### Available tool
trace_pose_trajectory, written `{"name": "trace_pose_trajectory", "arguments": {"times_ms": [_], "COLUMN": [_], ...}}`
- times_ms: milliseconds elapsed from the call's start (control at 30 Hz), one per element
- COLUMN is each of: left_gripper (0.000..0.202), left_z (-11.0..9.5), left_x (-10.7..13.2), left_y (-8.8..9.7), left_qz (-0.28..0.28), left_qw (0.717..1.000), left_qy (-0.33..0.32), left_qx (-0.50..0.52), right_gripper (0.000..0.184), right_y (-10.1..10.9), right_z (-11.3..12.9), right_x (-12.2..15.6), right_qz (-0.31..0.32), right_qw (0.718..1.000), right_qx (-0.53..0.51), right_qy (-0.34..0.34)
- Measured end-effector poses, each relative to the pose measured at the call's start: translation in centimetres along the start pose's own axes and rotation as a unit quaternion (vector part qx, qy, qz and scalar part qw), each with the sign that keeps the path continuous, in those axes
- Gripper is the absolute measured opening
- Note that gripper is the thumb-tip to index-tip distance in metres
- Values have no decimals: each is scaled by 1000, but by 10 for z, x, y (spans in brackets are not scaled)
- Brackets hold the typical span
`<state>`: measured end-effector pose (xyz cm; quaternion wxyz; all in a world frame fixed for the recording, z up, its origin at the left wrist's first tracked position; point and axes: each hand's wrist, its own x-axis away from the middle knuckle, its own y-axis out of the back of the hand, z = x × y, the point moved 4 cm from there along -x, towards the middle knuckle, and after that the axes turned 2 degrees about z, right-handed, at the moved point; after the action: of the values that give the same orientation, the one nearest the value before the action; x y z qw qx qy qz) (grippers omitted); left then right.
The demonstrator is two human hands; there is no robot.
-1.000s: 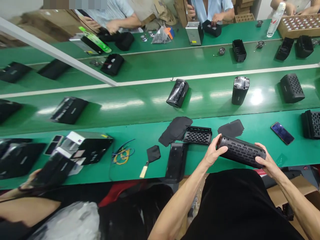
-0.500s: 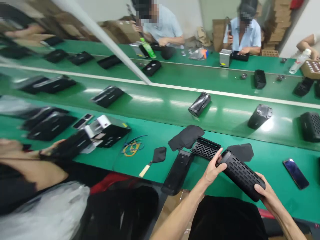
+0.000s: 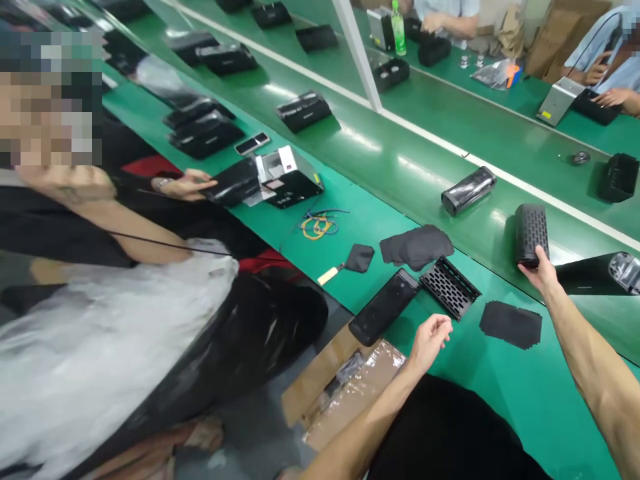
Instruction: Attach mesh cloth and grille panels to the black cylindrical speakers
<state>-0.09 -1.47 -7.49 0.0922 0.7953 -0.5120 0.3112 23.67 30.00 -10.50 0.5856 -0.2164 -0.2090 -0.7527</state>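
Note:
My right hand (image 3: 539, 272) is stretched out to the conveyor belt (image 3: 430, 167) and grips the near end of a black perforated speaker (image 3: 531, 232) that rests on the belt. My left hand (image 3: 431, 337) hovers near my body with loosely curled fingers and holds nothing. Closest to it lie a black perforated grille (image 3: 450, 287) and a flat black panel (image 3: 384, 307) on the green bench. A dark fabric piece (image 3: 511, 324) lies to the right of the grille.
More black speakers (image 3: 468, 189) ride the belt, one (image 3: 597, 273) just right of my hand. A dark cloth pile (image 3: 416, 245), a small pouch (image 3: 357, 258) and coloured wires (image 3: 318, 225) lie on the bench. A co-worker at my left holds a black part (image 3: 233, 182). A cardboard box (image 3: 345, 383) sits below.
My left hand let go of the perforated speaker. My right hand carried it forward and set it on the belt. The view swung left toward the co-worker.

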Motion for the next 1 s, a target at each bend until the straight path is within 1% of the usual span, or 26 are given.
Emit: {"name": "trace_pose_trajectory", "arguments": {"times_ms": [33,67,133,167,200,233,267,300,333,400,433,467,533,600,667,733,767,800,833,867,900,933,967,1000], "left_gripper": [39,42,49,52,55,57,59,60,60,61,61,62,65,73,77,68,61,54,50,48,48,48,49,50], "left_z": [4,8,15,17,18,18,18,18,18,17,16,16,13,9,4,2,3,6,10,15,22,29,37,46], "left_x": [0,0,-2,-5,-7,-10,-13,-16,-18,-21,-21,-20,-17,-12,-9,-6,-6,-5,-5,-4,-3,-2,-1,0], "left_y": [3,5,7,7,6,5,5,4,4,6,8,11,18,24,29,33,34,34,33,30,25,19,11,2], "left_qz": [-11,-21,-34,-37,-39,-43,-47,-49,-50,-55,-56,-57,-47,-4,48,92,107,121,132,142,151,161,174,190], "left_qw": [1000,999,996,994,992,991,989,988,987,984,983,980,970,952,934,933,938,945,951,955,958,959,958,956], "left_qy": [13,30,63,77,87,93,98,101,103,105,107,113,135,166,185,191,191,187,182,178,175,173,176,181], "left_qx": [12,26,55,68,79,89,98,108,117,133,141,154,196,259,302,292,269,241,213,191,172,157,144,131], "right_gripper": [68,72,76,74,68,64,63,61,59,51,49,49,47,41,35,32,33,37,42,46,48,48,47,44], "right_y": [9,19,34,37,32,23,12,-1,-14,-36,-42,-44,-35,-13,16,42,52,62,69,75,79,81,79,74], "right_z": [-5,-12,-34,-49,-68,-91,-111,-125,-134,-138,-135,-129,-115,-104,-100,-101,-102,-102,-101,-99,-97,-95,-94,-95], "right_x": [3,12,48,73,99,126,151,174,191,211,215,217,223,236,253,264,264,258,247,232,215,198,182,169], "right_qz": [-6,-25,-57,-54,-2,66,127,161,182,192,191,191,207,249,302,359,377,375,348,297,231,164,112,81], "right_qw": [1000,999,992,987,982,974,959,941,922,891,884,883,885,877,861,842,837,839,849,861,871,873,868,861], "right_qx": [20,42,101,136,177,217,254,296,334,379,381,372,338,308,298,302,307,316,330,356,389,421,450,473], "right_qy": [-1,11,53,73,63,24,5,32,77,162,192,213,244,272,280,265,251,236,222,207,195,184,175,169]}}
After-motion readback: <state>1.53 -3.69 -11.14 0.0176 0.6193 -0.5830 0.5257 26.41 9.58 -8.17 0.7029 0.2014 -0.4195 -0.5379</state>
